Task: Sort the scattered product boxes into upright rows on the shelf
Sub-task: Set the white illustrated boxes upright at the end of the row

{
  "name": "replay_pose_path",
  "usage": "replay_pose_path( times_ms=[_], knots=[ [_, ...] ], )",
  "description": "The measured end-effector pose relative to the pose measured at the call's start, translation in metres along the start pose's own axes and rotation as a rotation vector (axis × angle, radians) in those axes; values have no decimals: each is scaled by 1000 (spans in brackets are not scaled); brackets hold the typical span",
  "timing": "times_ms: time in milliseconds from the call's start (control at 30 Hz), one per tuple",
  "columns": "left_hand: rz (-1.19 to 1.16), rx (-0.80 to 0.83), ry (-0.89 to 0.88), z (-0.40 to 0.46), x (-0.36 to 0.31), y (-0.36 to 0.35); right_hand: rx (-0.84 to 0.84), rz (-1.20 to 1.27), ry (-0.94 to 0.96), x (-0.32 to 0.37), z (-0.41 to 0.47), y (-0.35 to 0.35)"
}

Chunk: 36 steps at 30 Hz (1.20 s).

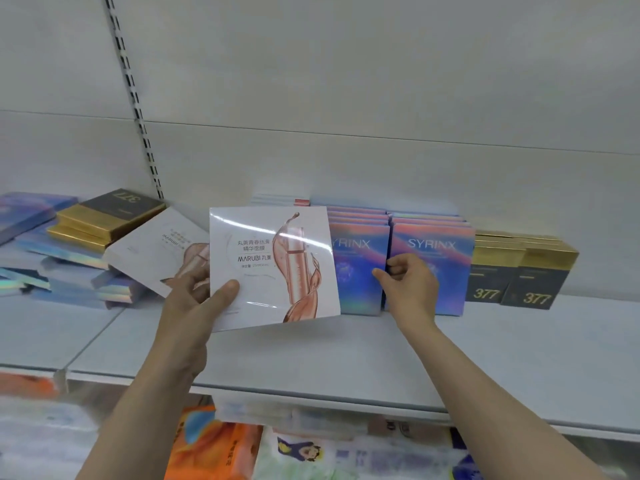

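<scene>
Your glossy white square Marubi box (273, 268) hides the first letter on the left iridescent blue Syrinx box (360, 268); blurred orange packets (207, 445) below are unreadable.

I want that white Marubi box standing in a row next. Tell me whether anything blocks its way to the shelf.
Nothing visible blocks it. The left hand holds the white Marubi box above bare shelf in front of the upright Syrinx rows. The right hand rests at those rows, beside the box, not under it.
</scene>
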<state>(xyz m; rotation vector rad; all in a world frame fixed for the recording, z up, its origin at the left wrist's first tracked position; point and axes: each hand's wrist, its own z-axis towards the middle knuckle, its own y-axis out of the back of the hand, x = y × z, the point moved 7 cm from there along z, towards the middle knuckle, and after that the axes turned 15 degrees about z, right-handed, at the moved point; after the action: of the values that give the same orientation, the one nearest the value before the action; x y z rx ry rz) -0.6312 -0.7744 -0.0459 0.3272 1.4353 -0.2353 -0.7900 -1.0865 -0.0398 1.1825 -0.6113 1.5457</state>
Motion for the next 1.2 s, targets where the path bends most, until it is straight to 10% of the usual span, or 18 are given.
replay_pose_path(
  times_ms=[400, 600, 867, 1200],
  knots=[
    [-41, 90, -87, -37, -39, -134, 527, 537, -199, 33, 42, 67],
    [40, 171, -209, -44, -70, -231, 394, 240, 197, 47, 94, 164],
    [-109, 172, -175, -57, -79, -344, 491, 403, -222, -19, 133, 245],
    [687, 100, -608, -63, -97, -461, 290, 609, -169, -78, 223, 392]
  ],
)
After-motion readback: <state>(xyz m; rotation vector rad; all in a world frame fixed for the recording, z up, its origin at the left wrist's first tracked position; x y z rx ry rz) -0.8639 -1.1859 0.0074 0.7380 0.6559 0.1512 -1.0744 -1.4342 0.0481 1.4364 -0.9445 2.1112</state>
